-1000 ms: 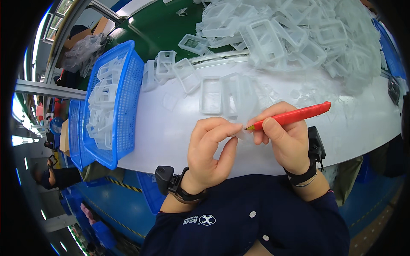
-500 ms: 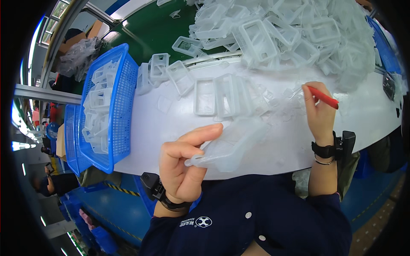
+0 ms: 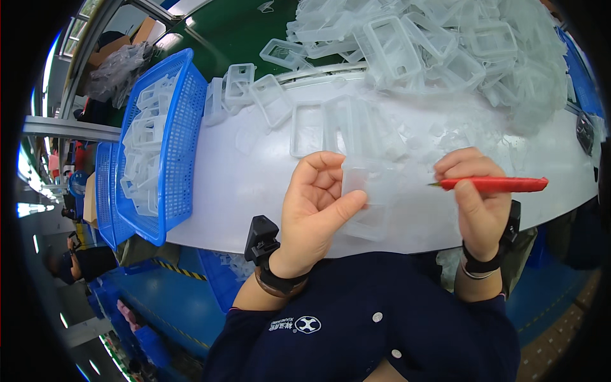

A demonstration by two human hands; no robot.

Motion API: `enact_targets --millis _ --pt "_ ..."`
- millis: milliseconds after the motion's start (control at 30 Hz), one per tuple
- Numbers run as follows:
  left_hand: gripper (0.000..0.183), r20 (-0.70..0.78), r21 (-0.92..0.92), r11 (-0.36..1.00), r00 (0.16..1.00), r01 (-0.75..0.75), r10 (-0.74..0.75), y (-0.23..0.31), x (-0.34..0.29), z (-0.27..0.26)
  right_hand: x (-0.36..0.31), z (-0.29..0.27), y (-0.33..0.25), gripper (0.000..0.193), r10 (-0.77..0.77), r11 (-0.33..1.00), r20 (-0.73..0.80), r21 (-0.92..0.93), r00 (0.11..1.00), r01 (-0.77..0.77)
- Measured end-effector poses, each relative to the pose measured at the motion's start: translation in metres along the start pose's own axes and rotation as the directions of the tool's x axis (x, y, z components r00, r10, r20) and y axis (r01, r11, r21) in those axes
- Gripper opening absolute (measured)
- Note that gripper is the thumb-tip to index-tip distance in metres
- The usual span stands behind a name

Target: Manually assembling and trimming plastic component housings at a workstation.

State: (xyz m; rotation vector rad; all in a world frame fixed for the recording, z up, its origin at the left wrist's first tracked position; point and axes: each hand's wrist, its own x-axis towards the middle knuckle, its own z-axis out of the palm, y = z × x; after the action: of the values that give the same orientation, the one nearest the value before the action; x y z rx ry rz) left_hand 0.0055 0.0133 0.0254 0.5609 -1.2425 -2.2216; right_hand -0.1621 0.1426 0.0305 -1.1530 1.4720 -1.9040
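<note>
My left hand (image 3: 321,207) is closed on a translucent plastic case (image 3: 366,213), pinching its left side between thumb and fingers above the table's near part. To the right, my right hand (image 3: 477,194) grips a red-handled knife (image 3: 499,184), its thin tip pointing left toward the case but apart from it. Beyond my left hand, several similar rectangular cases (image 3: 340,127) stand close together on the table. More frame-like cases (image 3: 270,100) lie farther left in a loose row.
A large heap of translucent cases (image 3: 439,51) covers the far right of the white table (image 3: 235,204). At the left stands a blue basket (image 3: 181,153) filled with cases, beside another blue basket (image 3: 105,191). A green surface (image 3: 223,38) lies beyond the table's far edge.
My left hand has moved right and turned, bringing the case more upright. My right hand has come nearer to me, and the knife now points left instead of up-left.
</note>
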Motion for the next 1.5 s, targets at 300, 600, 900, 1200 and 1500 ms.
enact_targets --millis 300,600,900,1200,1500 --pt "0.043 -0.007 0.008 1.0 1.0 -0.021 0.021 0.0 -0.005 0.009 0.007 0.038 0.01 0.01 -0.08 0.993 0.067 -0.076 0.994 0.085" --pt "0.04 0.031 0.034 0.997 0.997 -0.074 0.073 -0.003 -0.004 0.007 0.008 0.037 0.01 0.01 -0.085 0.976 0.086 -0.191 0.993 0.1" --pt "0.037 0.033 0.256 0.96 0.993 -0.117 0.112 -0.007 -0.003 0.005 0.008 0.04 0.018 0.019 -0.327 0.788 0.249 -0.461 0.912 0.409" --pt "0.035 0.138 0.189 0.977 0.983 0.095 -0.123 -0.011 -0.01 -0.012 0.026 -0.021 0.004 0.012 -0.475 0.783 -0.408 -0.6 0.78 0.163" --pt "0.03 0.048 0.382 0.924 0.999 0.002 -0.022 -0.017 -0.011 0.002 -0.007 0.005 0.014 0.009 0.02 0.983 -0.06 -0.183 0.998 -0.031"
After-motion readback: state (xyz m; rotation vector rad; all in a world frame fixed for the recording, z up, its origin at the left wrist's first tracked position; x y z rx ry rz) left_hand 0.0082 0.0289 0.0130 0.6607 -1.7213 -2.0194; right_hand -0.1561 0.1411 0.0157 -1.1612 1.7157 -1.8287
